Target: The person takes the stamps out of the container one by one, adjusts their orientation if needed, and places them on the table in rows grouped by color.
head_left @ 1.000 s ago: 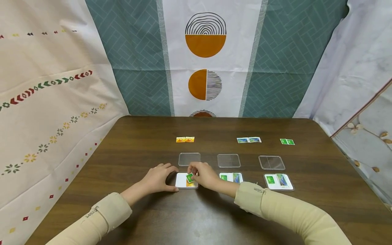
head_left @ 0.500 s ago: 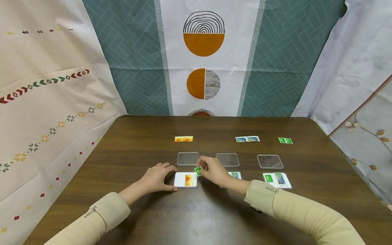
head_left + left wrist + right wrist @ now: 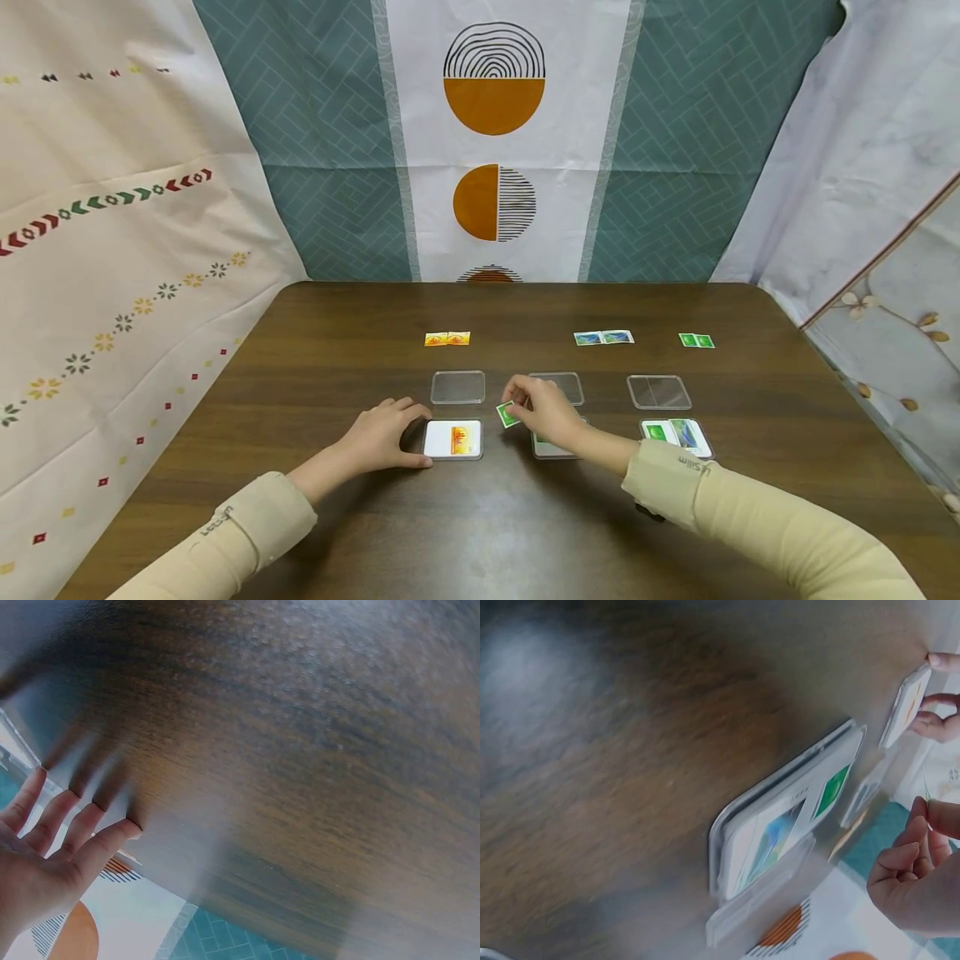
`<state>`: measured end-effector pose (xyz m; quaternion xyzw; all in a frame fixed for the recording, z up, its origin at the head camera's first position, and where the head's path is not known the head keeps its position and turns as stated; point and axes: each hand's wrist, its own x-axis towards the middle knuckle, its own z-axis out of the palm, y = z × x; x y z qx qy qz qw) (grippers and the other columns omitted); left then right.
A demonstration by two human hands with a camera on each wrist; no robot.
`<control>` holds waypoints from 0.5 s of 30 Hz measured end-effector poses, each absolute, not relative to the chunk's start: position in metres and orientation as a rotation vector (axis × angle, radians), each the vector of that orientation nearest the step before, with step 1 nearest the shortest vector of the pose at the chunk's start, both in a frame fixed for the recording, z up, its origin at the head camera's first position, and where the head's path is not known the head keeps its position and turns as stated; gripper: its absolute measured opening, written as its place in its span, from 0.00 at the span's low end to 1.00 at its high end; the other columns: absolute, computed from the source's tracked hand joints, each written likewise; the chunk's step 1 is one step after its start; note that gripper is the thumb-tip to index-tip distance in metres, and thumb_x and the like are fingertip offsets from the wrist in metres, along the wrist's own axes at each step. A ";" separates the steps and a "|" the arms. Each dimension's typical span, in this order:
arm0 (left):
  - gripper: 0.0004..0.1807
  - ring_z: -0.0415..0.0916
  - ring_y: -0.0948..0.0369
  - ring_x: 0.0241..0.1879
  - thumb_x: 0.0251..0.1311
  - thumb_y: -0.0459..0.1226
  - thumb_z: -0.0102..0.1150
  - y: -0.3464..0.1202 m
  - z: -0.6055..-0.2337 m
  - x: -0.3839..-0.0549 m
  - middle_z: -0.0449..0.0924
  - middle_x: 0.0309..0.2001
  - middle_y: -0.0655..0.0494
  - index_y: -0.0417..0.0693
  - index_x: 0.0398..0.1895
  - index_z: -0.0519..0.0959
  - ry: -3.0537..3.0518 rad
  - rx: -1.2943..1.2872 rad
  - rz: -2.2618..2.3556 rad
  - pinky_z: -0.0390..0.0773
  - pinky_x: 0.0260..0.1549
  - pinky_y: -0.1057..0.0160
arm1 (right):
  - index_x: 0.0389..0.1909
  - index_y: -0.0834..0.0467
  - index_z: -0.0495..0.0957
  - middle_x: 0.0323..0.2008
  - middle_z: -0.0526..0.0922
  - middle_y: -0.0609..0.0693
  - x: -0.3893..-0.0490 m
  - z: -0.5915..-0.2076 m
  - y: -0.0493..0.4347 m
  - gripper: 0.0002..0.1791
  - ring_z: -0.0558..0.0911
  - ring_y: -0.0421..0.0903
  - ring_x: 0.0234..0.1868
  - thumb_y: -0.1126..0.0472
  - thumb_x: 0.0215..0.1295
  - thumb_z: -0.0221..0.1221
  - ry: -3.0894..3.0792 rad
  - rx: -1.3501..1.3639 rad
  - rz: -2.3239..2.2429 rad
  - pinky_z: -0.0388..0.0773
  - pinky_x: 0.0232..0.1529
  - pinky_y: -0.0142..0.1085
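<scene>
My left hand (image 3: 382,433) holds the left end of a clear plastic case (image 3: 437,442), thumb at its near corner and fingers at its far corner. A white card inside bears an orange picture (image 3: 461,440) at its right end. My right hand (image 3: 546,410) pinches a small green card (image 3: 507,415) with a white border between thumb and fingertips, just right of that case. Under the right hand lies a middle case (image 3: 551,451), partly hidden in the head view. The right wrist view shows its green picture (image 3: 831,790) and blue-green picture (image 3: 774,840).
A third case (image 3: 677,438) with a green and a blue picture lies at right. Three clear lids (image 3: 458,387) form a row behind the cases. Farther back are two orange cards (image 3: 447,339), two blue cards (image 3: 603,337) and two green cards (image 3: 697,341). Curtains surround the brown table (image 3: 360,333).
My right hand has moved right with the green card, off the left case, uncovering the orange picture. It now overlaps the middle case. My left hand stays at the left case.
</scene>
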<state>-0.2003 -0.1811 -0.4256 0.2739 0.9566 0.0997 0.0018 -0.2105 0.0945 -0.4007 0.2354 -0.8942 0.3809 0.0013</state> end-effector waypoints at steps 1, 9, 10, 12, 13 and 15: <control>0.33 0.75 0.52 0.42 0.39 0.57 0.72 -0.181 -0.425 -0.200 0.78 0.44 0.55 0.52 0.49 0.77 3.003 0.860 0.310 0.77 0.33 0.47 | 0.30 0.59 0.76 0.22 0.77 0.48 -0.211 -0.400 0.097 0.04 0.66 0.36 0.19 0.69 0.56 0.62 -2.812 0.735 1.198 0.63 0.23 0.26; 0.33 0.75 0.53 0.40 0.38 0.56 0.73 -0.180 -0.420 -0.199 0.78 0.42 0.55 0.51 0.48 0.77 3.018 0.871 0.318 0.77 0.32 0.50 | 0.31 0.60 0.77 0.22 0.78 0.49 -0.216 -0.393 0.117 0.04 0.67 0.36 0.19 0.68 0.56 0.63 -2.808 0.747 1.214 0.64 0.22 0.26; 0.33 0.75 0.53 0.40 0.38 0.56 0.73 -0.180 -0.420 -0.199 0.78 0.42 0.55 0.51 0.48 0.77 3.014 0.870 0.318 0.77 0.32 0.50 | 0.31 0.61 0.77 0.22 0.78 0.49 -0.217 -0.393 0.120 0.04 0.67 0.37 0.19 0.68 0.56 0.63 -2.808 0.751 1.214 0.64 0.22 0.26; 0.33 0.75 0.53 0.40 0.39 0.56 0.72 -0.180 -0.422 -0.198 0.78 0.42 0.55 0.51 0.48 0.77 3.009 0.869 0.318 0.76 0.32 0.50 | 0.31 0.61 0.77 0.22 0.79 0.49 -0.218 -0.392 0.125 0.04 0.68 0.37 0.20 0.68 0.56 0.63 -2.810 0.757 1.213 0.64 0.22 0.27; 0.33 0.75 0.54 0.40 0.39 0.56 0.72 -0.181 -0.422 -0.198 0.78 0.42 0.55 0.51 0.48 0.77 3.008 0.869 0.316 0.76 0.32 0.50 | 0.31 0.61 0.77 0.22 0.79 0.49 -0.218 -0.391 0.127 0.04 0.68 0.37 0.20 0.68 0.56 0.63 -2.808 0.759 1.209 0.65 0.22 0.27; 0.33 0.75 0.53 0.41 0.39 0.56 0.72 -0.182 -0.423 -0.198 0.78 0.42 0.55 0.51 0.48 0.77 3.010 0.873 0.312 0.76 0.32 0.50 | 0.31 0.61 0.77 0.22 0.79 0.49 -0.220 -0.390 0.131 0.05 0.68 0.36 0.20 0.69 0.55 0.63 -2.801 0.764 1.210 0.65 0.23 0.27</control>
